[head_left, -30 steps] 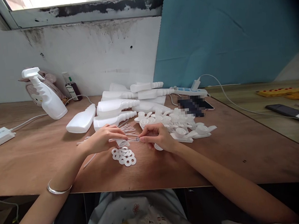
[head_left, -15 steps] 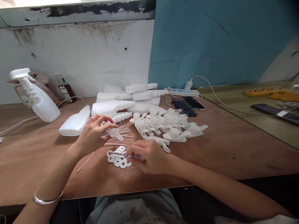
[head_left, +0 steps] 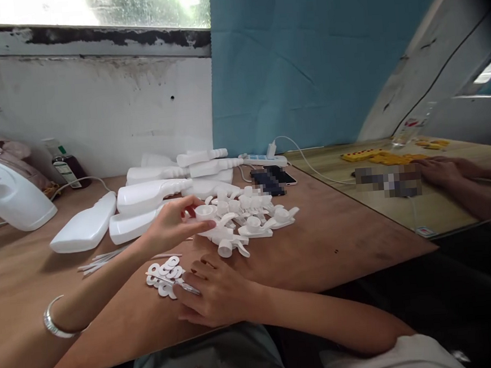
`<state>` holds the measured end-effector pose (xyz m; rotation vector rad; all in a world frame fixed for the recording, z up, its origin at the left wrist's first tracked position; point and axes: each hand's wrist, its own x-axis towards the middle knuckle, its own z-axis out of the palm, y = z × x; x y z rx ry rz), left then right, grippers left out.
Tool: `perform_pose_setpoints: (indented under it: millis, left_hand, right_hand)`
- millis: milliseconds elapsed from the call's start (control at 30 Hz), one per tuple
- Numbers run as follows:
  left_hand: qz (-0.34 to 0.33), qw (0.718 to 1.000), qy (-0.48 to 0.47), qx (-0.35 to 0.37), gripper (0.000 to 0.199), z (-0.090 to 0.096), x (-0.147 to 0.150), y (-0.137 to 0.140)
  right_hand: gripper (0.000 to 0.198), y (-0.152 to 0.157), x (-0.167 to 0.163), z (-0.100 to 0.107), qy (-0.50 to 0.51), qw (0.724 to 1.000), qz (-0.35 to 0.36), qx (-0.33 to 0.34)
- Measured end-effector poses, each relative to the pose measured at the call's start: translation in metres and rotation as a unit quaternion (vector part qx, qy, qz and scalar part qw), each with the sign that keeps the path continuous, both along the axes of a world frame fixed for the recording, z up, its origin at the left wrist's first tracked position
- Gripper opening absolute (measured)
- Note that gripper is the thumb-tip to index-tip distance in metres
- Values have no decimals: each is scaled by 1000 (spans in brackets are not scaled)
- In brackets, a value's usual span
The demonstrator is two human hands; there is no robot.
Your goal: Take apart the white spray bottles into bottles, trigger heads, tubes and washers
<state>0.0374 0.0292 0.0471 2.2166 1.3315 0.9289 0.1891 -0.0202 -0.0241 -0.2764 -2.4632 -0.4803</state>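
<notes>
My left hand [head_left: 179, 220] reaches to the near left of a pile of white trigger spray heads [head_left: 253, 203]. Its thumb and fingers close around the round collar of one spray head [head_left: 205, 212]. Another spray head [head_left: 225, 248] lies at the front of the pile, tipped on its side. Lower down, my right hand [head_left: 217, 291] grips a slim tool with a clear handle [head_left: 188, 288], like a small screwdriver. The tool's thin shaft lies across several white ring washers [head_left: 165, 269] on the brown table. Part of the handle is hidden by my fingers.
White spray bottles [head_left: 155, 195] lie behind. Thin white tubes [head_left: 102, 260] are under my left forearm. At left stand an assembled spray bottle [head_left: 18, 187] and a dark bottle [head_left: 68, 167]. Phones [head_left: 270, 179] and a power strip [head_left: 264, 160] sit behind; another person's hand [head_left: 440, 170] is at right.
The view has turned right. My left hand has moved from above the tubes to the spray head pile; a spray head now lies at its front. My right hand still holds the slim tool by the washers.
</notes>
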Motion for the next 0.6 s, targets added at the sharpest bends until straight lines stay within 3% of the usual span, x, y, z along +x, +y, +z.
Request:
perform_pose_setpoints:
  millis: [67, 133, 200, 300, 400, 500, 600]
  left_hand:
    - [-26, 1000, -3, 5, 36, 3, 11, 4]
    - [-54, 998, -10, 16, 32, 5, 21, 1]
    - [-66, 997, -16, 29, 29, 4, 29, -5]
    - [-67, 996, -27, 46, 28, -1, 40, -17]
    - [-109, 993, -45, 20, 22, -2, 48, -30]
    - [-132, 991, -30, -2, 32, 7, 46, -51]
    - [-79, 996, -18, 37, 44, 14, 33, -76]
  right_hand:
    - [24, -2, 11, 7, 95, 995, 5, 12]
    - [34, -1, 24, 18, 213, 976, -37, 0]
    - [49, 1, 38, 30, 271, 953, -107, -78]
    - [49, 5, 54, 45, 239, 935, -123, -232]
    - [34, 3, 67, 51, 215, 923, -101, -302]
    - [24, 1, 87, 55, 224, 917, -147, -296]
    - [24, 19, 120, 64, 286, 892, -278, -215]
